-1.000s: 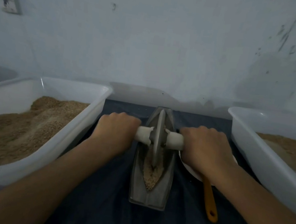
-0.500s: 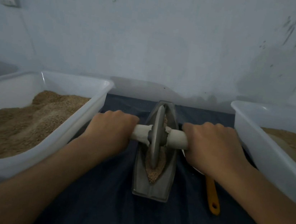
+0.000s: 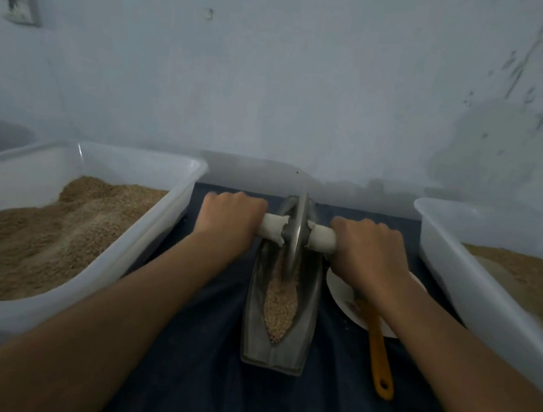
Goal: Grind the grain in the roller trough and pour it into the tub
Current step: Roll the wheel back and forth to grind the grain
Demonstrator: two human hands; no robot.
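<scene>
A dim view looks down along two bare forearms to a tabletop [image 3: 191,385] covered in dark blue cloth, pushed up against a pale, scuffed wall [image 3: 297,81]. High on the wall at far left, a small socket [image 3: 18,4] has a cable running up from it. In the middle of the cloth lies a narrow, boat-shaped metal trough [image 3: 273,354], pointing away from the viewer, with tan grain [image 3: 279,305] heaped in its groove. A metal wheel [image 3: 297,233] stands upright in the far end of the trough, on a pale axle [image 3: 322,242] that sticks out to both sides. The left hand [image 3: 230,217] is curled around the left end of the axle, and the right hand [image 3: 365,253] is curled around the right end. To the left, just beside the left forearm, a large white tub [image 3: 140,247] holds a sloping mound of brown grain. To the right stands a second white tub [image 3: 461,275], also holding brown grain. Between the trough and the right tub, a white plate [image 3: 341,293] lies partly under the right wrist, and an orange handle [image 3: 379,358] reaches from it toward the viewer.
</scene>
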